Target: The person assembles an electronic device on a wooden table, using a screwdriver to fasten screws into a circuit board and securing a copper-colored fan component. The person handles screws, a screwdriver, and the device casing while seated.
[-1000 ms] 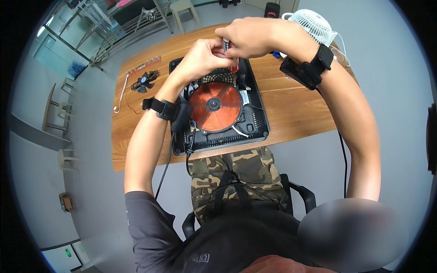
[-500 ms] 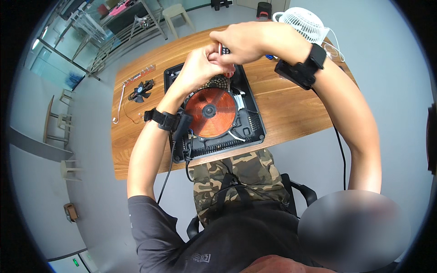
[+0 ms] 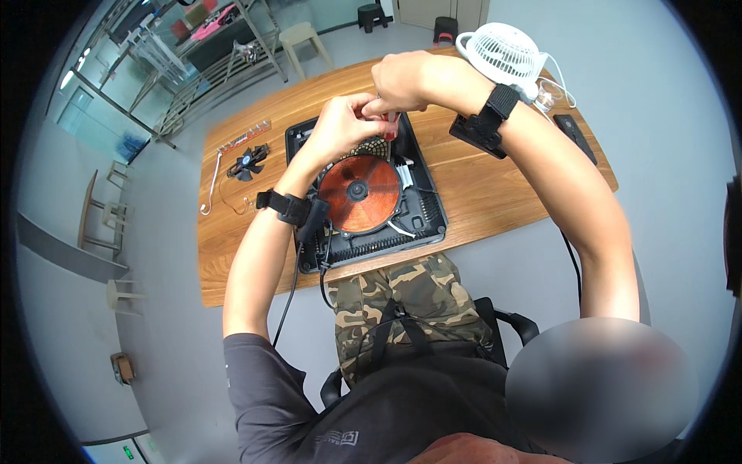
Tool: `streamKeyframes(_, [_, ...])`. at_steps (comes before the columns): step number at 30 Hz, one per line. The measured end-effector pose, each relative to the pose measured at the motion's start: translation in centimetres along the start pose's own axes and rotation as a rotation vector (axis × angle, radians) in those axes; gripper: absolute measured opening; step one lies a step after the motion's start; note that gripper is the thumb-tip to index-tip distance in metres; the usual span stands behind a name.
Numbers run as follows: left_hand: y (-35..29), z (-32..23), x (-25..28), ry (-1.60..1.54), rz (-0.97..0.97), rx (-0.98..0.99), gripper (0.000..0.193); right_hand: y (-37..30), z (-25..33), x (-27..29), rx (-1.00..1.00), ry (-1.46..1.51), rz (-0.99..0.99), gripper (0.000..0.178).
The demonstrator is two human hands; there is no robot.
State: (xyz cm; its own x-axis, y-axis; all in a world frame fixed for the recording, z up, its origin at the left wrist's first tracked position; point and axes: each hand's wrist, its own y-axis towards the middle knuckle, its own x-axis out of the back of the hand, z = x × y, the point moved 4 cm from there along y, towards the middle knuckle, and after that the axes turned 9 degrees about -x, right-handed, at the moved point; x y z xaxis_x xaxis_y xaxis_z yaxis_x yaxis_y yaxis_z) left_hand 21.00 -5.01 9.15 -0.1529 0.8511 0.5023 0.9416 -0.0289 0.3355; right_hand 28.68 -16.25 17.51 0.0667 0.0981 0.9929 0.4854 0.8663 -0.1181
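Observation:
An opened induction cooker (image 3: 421,224) lies on the wooden table (image 3: 502,185), its black casing bare and its copper coil (image 3: 359,193) showing. Both hands meet over its far end. My right hand (image 3: 402,77) is closed on a red-handled screwdriver (image 3: 391,124) that points down into the casing. My left hand (image 3: 344,124) pinches near the tool's tip, over the far part of the cooker. What lies under the fingers is hidden.
A white desk fan (image 3: 502,50) stands at the table's far right, with a black remote (image 3: 573,135) beside it. A small black fan (image 3: 249,162), loose wires and a strip of small parts (image 3: 243,138) lie at the left. Stools and metal racks stand beyond the table.
The hands stay together over the cooker's far end and shift only slightly. The view has tilted a little.

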Motion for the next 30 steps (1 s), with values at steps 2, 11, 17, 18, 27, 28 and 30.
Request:
streamKeyframes(2, [0.1,0.3,0.1,-0.022,0.002,0.001,0.015,0.3,-0.4,-0.2,0.041,0.02,-0.031,0.066])
streamKeyframes(11, [-0.2,0.4,-0.7,-0.143,0.042,-0.035,0.022,-0.8,-1.1,-0.7,0.129,0.036,-0.068,0.055])
streamKeyframes(17, [-0.5,-0.1,-1.7,-0.067,0.058,0.031,0.036,-0.3,-2.8,-1.1,-0.104,0.041,0.002,0.068])
streamKeyframes(18, [0.0,-1.2,-2.0,-0.014,0.065,0.031,0.031,-0.7,-3.6,-1.3,-0.091,0.034,-0.004,0.063])
streamKeyframes(27, [0.7,-1.5,-1.0,0.326,-0.017,0.055,0.024,-1.7,-1.7,-0.6,0.195,0.046,-0.051,0.053])
streamKeyframes(28, [0.1,-0.6,-0.7,0.258,-0.04,0.059,0.023,-0.7,-1.2,-0.6,0.169,0.033,-0.01,0.058])
streamKeyframes(30, [-0.5,-0.3,-0.3,0.129,-0.041,0.065,0.021,-0.4,-0.6,-0.2,0.207,0.048,-0.029,0.052])
